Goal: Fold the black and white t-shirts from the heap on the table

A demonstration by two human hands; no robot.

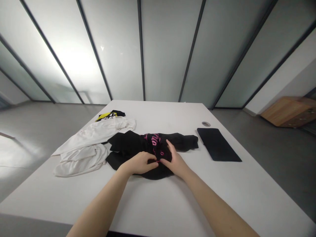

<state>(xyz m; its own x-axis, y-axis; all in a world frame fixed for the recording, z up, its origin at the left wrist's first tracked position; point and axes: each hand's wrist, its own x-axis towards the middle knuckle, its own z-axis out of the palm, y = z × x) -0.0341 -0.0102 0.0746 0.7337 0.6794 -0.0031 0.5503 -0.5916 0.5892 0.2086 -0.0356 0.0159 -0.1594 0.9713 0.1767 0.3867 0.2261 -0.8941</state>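
A black garment (132, 144) with pink lettering lies bunched in the middle of the white table, its sleeve stretching to the right. My left hand (141, 163) is closed, with thumb and fingertips pinching the cloth beside the lettering. Against the same cloth rests my right hand (178, 163), its thumb and forefinger spread wide apart. The right thumb tip is close to the left fingertips, near a pink line on the fabric. The other fingers of my right hand are mostly hidden.
White clothing (84, 138) lies crumpled to the left, touching the black garment. Behind it is a black and yellow cloth item (108, 115). At right sit a flat dark rectangular item (218, 144) and a roll of tape (205, 124). The white table (158, 113) faces frosted panels (168, 49).
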